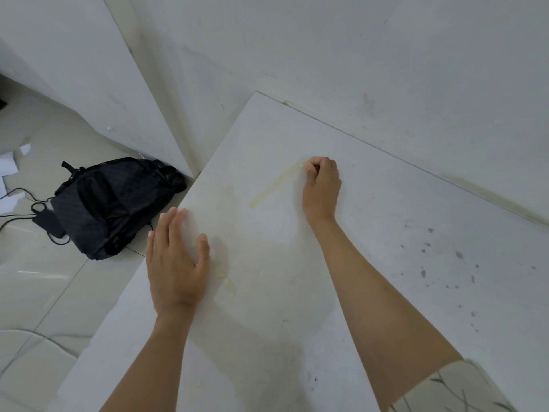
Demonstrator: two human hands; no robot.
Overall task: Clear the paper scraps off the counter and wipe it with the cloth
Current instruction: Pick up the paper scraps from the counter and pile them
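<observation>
a black backpack (114,206) is seen lying on the glossy tiled floor (44,281), against the foot of the white wall (297,49). a black cable (20,208) is looped on the floor just beside it, next to a small flat black device (49,223).

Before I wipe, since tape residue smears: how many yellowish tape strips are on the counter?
2. One tape strip runs diagonally, its far end pinched by the right hand; a second strip lies beside the left hand, maybe partly hidden.
</observation>
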